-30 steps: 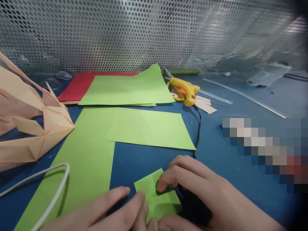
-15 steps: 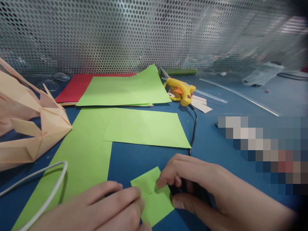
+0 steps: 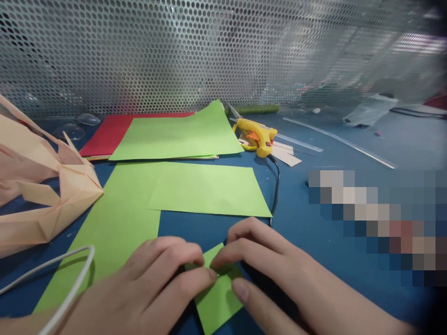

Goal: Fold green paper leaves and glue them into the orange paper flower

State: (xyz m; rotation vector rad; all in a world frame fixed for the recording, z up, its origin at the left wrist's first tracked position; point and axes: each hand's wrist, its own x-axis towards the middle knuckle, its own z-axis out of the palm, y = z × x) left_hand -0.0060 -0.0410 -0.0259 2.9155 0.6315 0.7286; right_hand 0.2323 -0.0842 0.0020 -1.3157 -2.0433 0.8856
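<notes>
A small folded green paper piece (image 3: 218,300) lies on the blue table (image 3: 314,232) near the front edge. My left hand (image 3: 153,284) and my right hand (image 3: 279,274) meet over its upper part, fingertips pinching and pressing the paper between them. Both hands have curled, closed fingers on the paper. The top half of the piece is hidden under my fingers.
Green sheets (image 3: 206,188) and a long green strip (image 3: 115,218) lie just beyond my hands, with a red sheet (image 3: 104,132) behind. A yellow glue gun (image 3: 256,136) with a black cord, a folded peach paper model (image 3: 42,186) at left, a white cable (image 3: 59,265), and a perforated metal wall (image 3: 209,51).
My left hand has moved forward onto the small green piece to meet my right fingers. The piece has shifted slightly and is more covered.
</notes>
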